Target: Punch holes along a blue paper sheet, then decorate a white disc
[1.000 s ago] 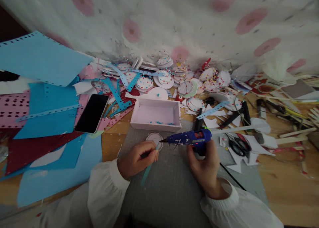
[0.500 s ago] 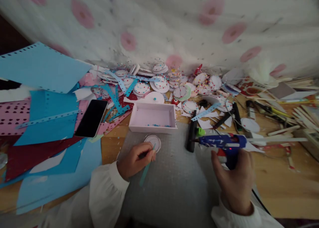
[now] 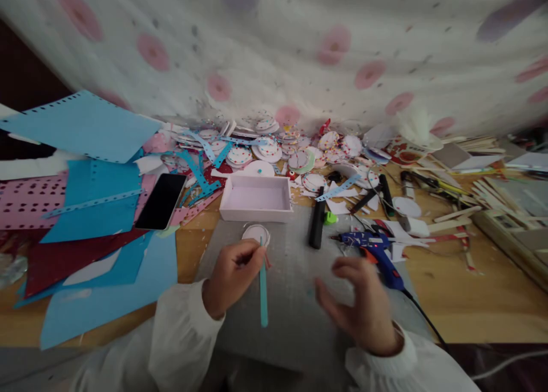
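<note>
A thin teal strip (image 3: pixel 262 283) is pinched between the fingers of the left hand (image 3: pixel 233 272), its upper end set against the rim of a small white paper disc (image 3: pixel 256 233) lying on the grey mat (image 3: pixel 295 318). The grip is kept close to the disc, so that the strip's end can be pressed down there while the rest trails toward 6 o'clock. The right hand (image 3: pixel 363 306) is held loose and unclenched above the mat, grasping nothing. The blue glue gun (image 3: pixel 372 249) is laid on its side at 1 o'clock from that hand, with the nozzle turned toward 9 o'clock and its cord run off toward 5 o'clock, within easy reach and clear of the disc. The pale pink box (image 3: pixel 256 201) is placed directly at 12 o'clock from the disc, just beyond the mat's far edge. A black bar (image 3: pixel 317 225) is set on the mat between box and gun.

The right hand is blurred, so its fingertips are hard to make out. Whether glue lies on the disc cannot be told. The strip's contact point is partly covered by the left fingers. The heap of decorated discs (image 3: pixel 274 146) by the curtain is too small to be read singly, and the blue sheets (image 3: pixel 85 124) at 9 o'clock are cut off by the frame edge.
</note>
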### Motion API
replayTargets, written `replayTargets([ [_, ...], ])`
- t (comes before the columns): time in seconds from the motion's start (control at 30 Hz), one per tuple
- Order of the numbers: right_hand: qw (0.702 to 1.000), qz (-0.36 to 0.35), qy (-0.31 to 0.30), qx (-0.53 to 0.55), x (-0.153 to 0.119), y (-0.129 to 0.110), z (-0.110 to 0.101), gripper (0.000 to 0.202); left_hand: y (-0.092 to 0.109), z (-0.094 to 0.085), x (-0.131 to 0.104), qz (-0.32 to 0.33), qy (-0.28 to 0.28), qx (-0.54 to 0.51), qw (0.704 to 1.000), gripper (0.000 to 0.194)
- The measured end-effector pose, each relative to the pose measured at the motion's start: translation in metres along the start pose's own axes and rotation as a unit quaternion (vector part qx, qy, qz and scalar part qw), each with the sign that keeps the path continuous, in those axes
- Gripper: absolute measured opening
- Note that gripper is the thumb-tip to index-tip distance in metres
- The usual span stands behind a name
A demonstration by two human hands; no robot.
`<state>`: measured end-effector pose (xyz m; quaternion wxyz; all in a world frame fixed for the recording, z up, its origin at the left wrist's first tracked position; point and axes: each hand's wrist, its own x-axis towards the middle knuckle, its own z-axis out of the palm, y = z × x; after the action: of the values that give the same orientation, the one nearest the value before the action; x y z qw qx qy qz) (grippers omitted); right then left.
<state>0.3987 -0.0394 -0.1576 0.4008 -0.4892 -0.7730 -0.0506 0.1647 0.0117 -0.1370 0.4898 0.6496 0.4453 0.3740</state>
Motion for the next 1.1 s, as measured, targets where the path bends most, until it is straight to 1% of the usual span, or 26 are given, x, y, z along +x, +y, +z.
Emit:
replayTargets([
  [0.07, 0.99, -0.121, -0.059, 0.029, 0.015, -0.019, 0.013, 0.012, 0.009, 0.012, -0.005, 0.0, 0.011, 0.038, 0.999, 0.034],
  [0.1, 0.983, -0.168, -0.073, 0.034, 0.021, -0.025, 0.019, 0.008, 0.011, 0.017, -0.006, 0.006, 0.016, 0.062, 0.998, 0.034],
  [0.17, 0.971, -0.226, -0.07, 0.039, 0.033, -0.033, 0.029, 0.02, 0.013, 0.024, -0.008, 0.016, 0.025, 0.106, 0.994, 0.035],
  [0.2, 0.968, -0.242, -0.061, 0.039, 0.037, -0.035, 0.033, 0.025, 0.012, 0.025, -0.009, 0.018, 0.03, 0.123, 0.992, 0.035],
  [0.27, 0.964, -0.258, -0.047, 0.034, 0.042, -0.035, 0.039, 0.029, 0.009, 0.026, -0.008, 0.008, 0.034, 0.146, 0.989, 0.036],
  [0.4, 0.963, -0.263, -0.037, 0.031, 0.038, -0.032, 0.047, 0.024, 0.004, 0.022, -0.006, -0.013, 0.015, 0.189, 0.982, 0.038],
  [0.5, 0.967, -0.241, -0.035, 0.071, 0.032, -0.028, 0.053, 0.022, 0.006, 0.018, -0.003, -0.022, -0.022, 0.227, 0.973, 0.042],
  [0.57, 0.968, -0.21, -0.046, 0.127, 0.028, -0.024, 0.058, 0.022, 0.012, 0.01, 0.0, 0.004, -0.036, 0.24, 0.97, 0.044],
  [0.63, 0.968, -0.147, -0.047, 0.197, 0.023, -0.02, 0.062, 0.02, 0.018, -0.003, 0.008, 0.074, -0.034, 0.241, 0.967, 0.039],
  [0.67, 0.967, -0.1, -0.041, 0.23, 0.021, -0.018, 0.064, 0.02, 0.02, -0.012, 0.013, 0.123, -0.041, 0.241, 0.962, 0.031],
  [0.7, 0.965, -0.047, -0.033, 0.257, 0.019, -0.017, 0.066, 0.02, 0.021, -0.021, 0.019, 0.172, -0.056, 0.246, 0.952, 0.017],
  [0.73, 0.961, 0.006, -0.024, 0.276, 0.017, -0.016, 0.068, 0.02, 0.019, -0.029, 0.025, 0.207, -0.082, 0.26, 0.94, 0.012],
  [0.77, 0.956, 0.054, -0.018, 0.289, 0.015, -0.015, 0.069, 0.02, 0.016, -0.037, 0.031, 0.226, -0.12, 0.271, 0.928, 0.025],
  [0.83, 0.946, 0.115, -0.015, 0.304, 0.014, -0.016, 0.07, 0.019, 0.004, -0.049, 0.041, 0.228, -0.197, 0.287, 0.909, 0.054],
  [0.87, 0.942, 0.127, -0.017, 0.31, 0.015, -0.016, 0.07, 0.019, -0.003, -0.052, 0.044, 0.221, -0.23, 0.291, 0.902, 0.064],
  [0.93, 0.937, 0.131, -0.023, 0.323, 0.017, -0.017, 0.069, 0.019, -0.017, -0.056, 0.047, 0.196, -0.27, 0.295, 0.895, 0.076],
  [1.0, 0.936, 0.122, -0.033, 0.329, 0.019, -0.017, 0.068, 0.019, -0.028, -0.056, 0.047, 0.169, -0.276, 0.292, 0.9, 0.074],
  [1.1, 0.936, 0.119, -0.054, 0.326, 0.021, -0.018, 0.069, 0.02, -0.04, -0.056, 0.046, 0.153, -0.244, 0.257, 0.923, 0.059],
])
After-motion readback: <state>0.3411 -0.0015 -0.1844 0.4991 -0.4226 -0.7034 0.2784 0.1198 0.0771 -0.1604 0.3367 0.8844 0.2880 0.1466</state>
